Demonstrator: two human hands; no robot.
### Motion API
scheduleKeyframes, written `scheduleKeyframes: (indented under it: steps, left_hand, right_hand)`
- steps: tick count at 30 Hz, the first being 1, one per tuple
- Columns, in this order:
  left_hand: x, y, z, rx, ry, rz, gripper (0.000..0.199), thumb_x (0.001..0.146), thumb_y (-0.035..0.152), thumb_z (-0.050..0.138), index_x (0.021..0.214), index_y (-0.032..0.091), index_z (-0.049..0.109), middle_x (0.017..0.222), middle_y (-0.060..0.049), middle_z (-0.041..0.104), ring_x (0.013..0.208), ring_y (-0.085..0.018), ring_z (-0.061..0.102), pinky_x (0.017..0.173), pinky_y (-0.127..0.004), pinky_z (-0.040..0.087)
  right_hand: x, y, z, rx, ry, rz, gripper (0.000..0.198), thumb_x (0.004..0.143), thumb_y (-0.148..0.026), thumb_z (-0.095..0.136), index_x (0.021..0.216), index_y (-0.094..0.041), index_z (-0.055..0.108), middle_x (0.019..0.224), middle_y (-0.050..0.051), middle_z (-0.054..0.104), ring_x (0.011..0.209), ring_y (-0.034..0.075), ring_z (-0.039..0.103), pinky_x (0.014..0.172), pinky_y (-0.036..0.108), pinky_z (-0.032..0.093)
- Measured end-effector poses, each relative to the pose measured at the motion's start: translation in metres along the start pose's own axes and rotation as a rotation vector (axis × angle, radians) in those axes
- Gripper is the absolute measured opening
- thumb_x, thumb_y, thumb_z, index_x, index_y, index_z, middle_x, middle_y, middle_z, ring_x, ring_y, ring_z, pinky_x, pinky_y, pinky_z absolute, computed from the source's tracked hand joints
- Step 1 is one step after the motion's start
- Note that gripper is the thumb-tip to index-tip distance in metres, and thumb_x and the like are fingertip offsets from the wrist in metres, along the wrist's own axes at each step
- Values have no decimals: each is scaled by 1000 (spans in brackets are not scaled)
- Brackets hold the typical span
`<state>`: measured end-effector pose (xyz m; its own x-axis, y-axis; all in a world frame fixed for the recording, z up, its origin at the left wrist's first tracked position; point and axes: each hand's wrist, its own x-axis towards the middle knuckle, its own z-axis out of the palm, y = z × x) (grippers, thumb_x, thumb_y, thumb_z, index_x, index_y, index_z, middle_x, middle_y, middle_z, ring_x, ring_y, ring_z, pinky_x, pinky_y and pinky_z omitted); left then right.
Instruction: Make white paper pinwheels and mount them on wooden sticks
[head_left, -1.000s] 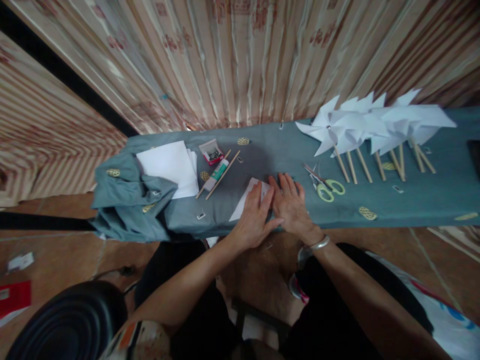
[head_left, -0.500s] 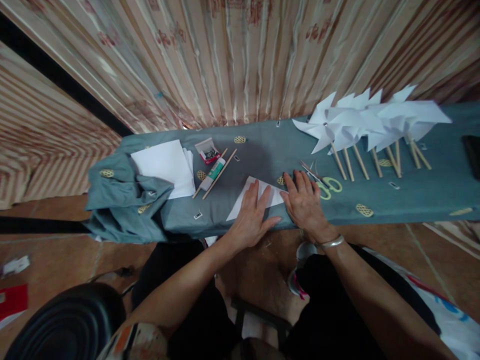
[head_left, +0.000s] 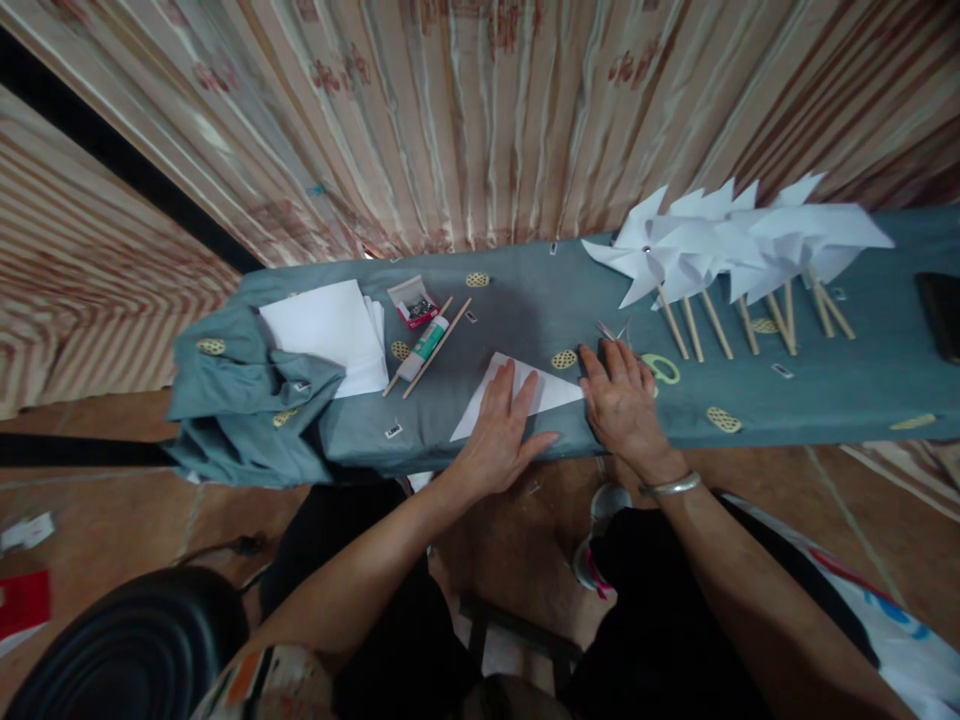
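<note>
A sheet of white paper folded to a triangle (head_left: pixel 551 392) lies near the front edge of the cloth-covered table (head_left: pixel 525 300). My left hand (head_left: pixel 501 430) rests flat on it with the fingers spread, covering its middle. At the paper's right tip is my right hand (head_left: pixel 621 405), palm down, its fingers stretched out over the table. Under and beside those fingers lie scissors with light green handles (head_left: pixel 663 369); part of them is hidden by the hand.
To the left lie a stack of white paper (head_left: pixel 319 330), a glue stick (head_left: pixel 424 347) between two wooden sticks (head_left: pixel 442 340), and an open red box (head_left: pixel 414 305) of small metal pieces. Several paper pinwheels (head_left: pixel 697 245) on sticks lie at the back right, with a dark object (head_left: pixel 937 310) beyond them.
My right hand has slid to the right along the paper to its tip and now covers more of the scissors. My left hand has stayed in place on the paper.
</note>
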<state>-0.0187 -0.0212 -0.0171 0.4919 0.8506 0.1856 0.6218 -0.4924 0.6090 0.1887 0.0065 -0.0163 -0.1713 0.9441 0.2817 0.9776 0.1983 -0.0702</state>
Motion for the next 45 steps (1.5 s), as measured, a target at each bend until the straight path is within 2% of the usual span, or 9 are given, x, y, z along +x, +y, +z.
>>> scheduleKeyframes:
  steps: [7, 12, 16, 20, 24, 27, 32, 39, 45]
  left_hand:
    - [0, 0, 0, -20, 25, 7, 74, 96, 54, 39, 153, 16, 14, 162, -26, 6, 151, -35, 4, 118, -60, 20]
    - [2, 3, -2, 12, 60, 52, 73, 96, 52, 39, 154, 16, 13, 161, -26, 10, 152, -33, 3, 118, -61, 17]
    - [6, 4, -9, 59, 99, 78, 73, 97, 52, 38, 155, 20, 8, 162, -23, 11, 152, -31, 0, 118, -62, 14]
    - [9, 2, -18, 144, 157, 56, 72, 97, 52, 39, 155, 19, 10, 162, -23, 15, 152, -31, 3, 118, -62, 11]
    - [11, -6, -25, 203, 212, -15, 72, 96, 51, 42, 154, 17, 16, 161, -23, 18, 152, -33, 6, 118, -61, 10]
    - [10, -17, -29, 206, 225, -77, 72, 95, 48, 48, 153, 15, 20, 160, -23, 21, 151, -34, 12, 119, -59, 14]
    - [8, -34, -32, 96, 214, -135, 79, 89, 40, 60, 152, 16, 20, 157, -22, 29, 146, -34, 29, 116, -54, 28]
    - [7, -36, -35, -93, 243, -171, 80, 79, 21, 67, 149, 18, 29, 151, -18, 42, 137, -30, 44, 110, -49, 40]
    - [8, -30, -40, -218, 318, -136, 76, 78, 11, 61, 148, 21, 32, 149, -14, 46, 129, -26, 53, 103, -43, 49]
  right_hand:
    - [3, 10, -2, 44, 57, -27, 48, 94, -12, 35, 140, -8, 48, 145, 22, 48, 139, 33, 37, 107, 52, 36]
    - [10, 13, -4, 326, 147, -40, 44, 99, -28, 34, 135, -11, 54, 139, 20, 55, 133, 30, 47, 109, 51, 40]
    - [11, 6, -5, 495, 52, -103, 48, 97, -44, 44, 132, -15, 57, 136, 19, 58, 130, 30, 52, 109, 51, 42]
    - [8, -1, -2, 483, -27, -134, 56, 90, -54, 53, 130, -15, 60, 140, 20, 54, 133, 35, 49, 107, 55, 41]
    - [6, -5, 0, 464, -72, -150, 56, 87, -55, 59, 127, -16, 62, 144, 20, 51, 136, 36, 45, 107, 57, 40]
    - [7, -5, 0, 489, -85, -170, 52, 87, -52, 60, 126, -17, 63, 145, 19, 50, 136, 35, 45, 108, 56, 39]
    - [7, -6, 0, 530, -74, -172, 49, 86, -50, 62, 125, -19, 64, 144, 18, 51, 137, 34, 44, 108, 56, 39]
    - [7, -9, -1, 603, -35, -169, 41, 85, -41, 66, 120, -20, 65, 142, 16, 54, 135, 32, 48, 109, 53, 40]
    - [10, -10, -2, 699, -12, -113, 17, 85, -33, 66, 95, -20, 67, 137, 16, 59, 130, 31, 53, 107, 51, 43]
